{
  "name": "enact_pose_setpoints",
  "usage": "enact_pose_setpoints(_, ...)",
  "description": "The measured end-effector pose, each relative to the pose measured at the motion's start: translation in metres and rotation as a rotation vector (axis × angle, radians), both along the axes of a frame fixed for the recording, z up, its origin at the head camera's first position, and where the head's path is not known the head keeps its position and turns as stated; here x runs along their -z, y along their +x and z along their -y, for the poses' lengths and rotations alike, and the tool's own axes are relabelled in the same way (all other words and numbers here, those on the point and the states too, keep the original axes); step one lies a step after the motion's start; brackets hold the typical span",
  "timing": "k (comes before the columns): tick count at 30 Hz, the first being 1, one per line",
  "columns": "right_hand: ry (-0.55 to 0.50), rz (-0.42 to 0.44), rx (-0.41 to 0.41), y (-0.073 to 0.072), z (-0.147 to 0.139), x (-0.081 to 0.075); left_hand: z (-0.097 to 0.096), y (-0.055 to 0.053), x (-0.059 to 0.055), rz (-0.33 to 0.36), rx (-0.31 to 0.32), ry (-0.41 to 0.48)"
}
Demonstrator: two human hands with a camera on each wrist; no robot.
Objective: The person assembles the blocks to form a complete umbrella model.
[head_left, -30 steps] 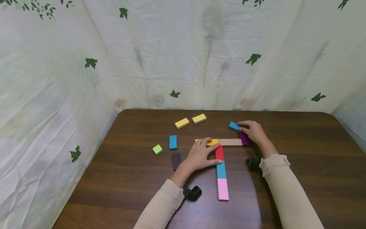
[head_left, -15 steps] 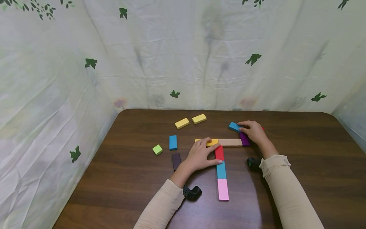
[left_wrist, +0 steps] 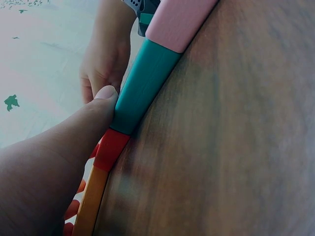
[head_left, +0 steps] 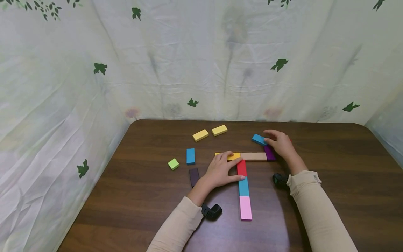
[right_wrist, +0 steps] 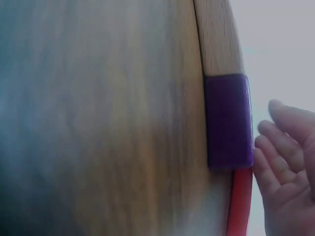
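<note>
My left hand (head_left: 217, 169) rests with spread fingers over an orange-yellow block (head_left: 236, 156) and a red block (head_left: 241, 168). Its thumb touches the line of blocks where the red meets a blue block (head_left: 244, 186); a pink block (head_left: 245, 208) continues that line toward me. From the orange-yellow block, a plain wooden block (head_left: 253, 156) runs right to a purple block (head_left: 269, 153). My right hand (head_left: 281, 145) hovers by another blue block (head_left: 259, 139), fingers loosely bent and holding nothing. In the right wrist view, a second red block (right_wrist: 240, 204) adjoins the purple one.
Two pale yellow blocks (head_left: 200, 135) lie near the table's far edge. Left of my left hand are a blue block (head_left: 190, 156), a light green cube (head_left: 173, 164) and a dark purple block (head_left: 194, 177). A white cloth (head_left: 201, 63) hangs behind the brown table (head_left: 135, 196).
My right hand's fingers have come up and away from the far blue block, shifting slightly right. That block stays against the purple one. My left hand has not moved.
</note>
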State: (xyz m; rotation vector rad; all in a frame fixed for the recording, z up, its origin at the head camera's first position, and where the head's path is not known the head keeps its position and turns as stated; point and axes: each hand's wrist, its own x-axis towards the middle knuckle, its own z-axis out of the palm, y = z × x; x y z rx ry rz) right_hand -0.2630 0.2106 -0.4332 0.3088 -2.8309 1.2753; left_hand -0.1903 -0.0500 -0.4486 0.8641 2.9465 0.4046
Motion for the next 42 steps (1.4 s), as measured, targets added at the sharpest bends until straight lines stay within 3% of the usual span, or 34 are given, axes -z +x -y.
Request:
enact_pose_setpoints(10, -0.062, -0.076, 0.060, 0.003, -0.010, -0.002, 0.000, 0.000, -0.001, 0.004, 0.001, 0.003)
enact_pose_setpoints(24, -0.068, -0.054, 0.104, 0.009, -0.033, 0.004, 0.000, 0.000, 0.000, 0.002, -0.002, 0.005)
enact_pose_setpoints(30, -0.024, -0.010, 0.121, 0.012, -0.044, 0.009, 0.000, 0.001, 0.000, -0.004, 0.002, 0.011)
enact_pose_setpoints(42, 0.018, -0.003, 0.126, 0.015, -0.053, 0.013, 0.000, 0.001, 0.001, -0.012, 0.007, 0.013)
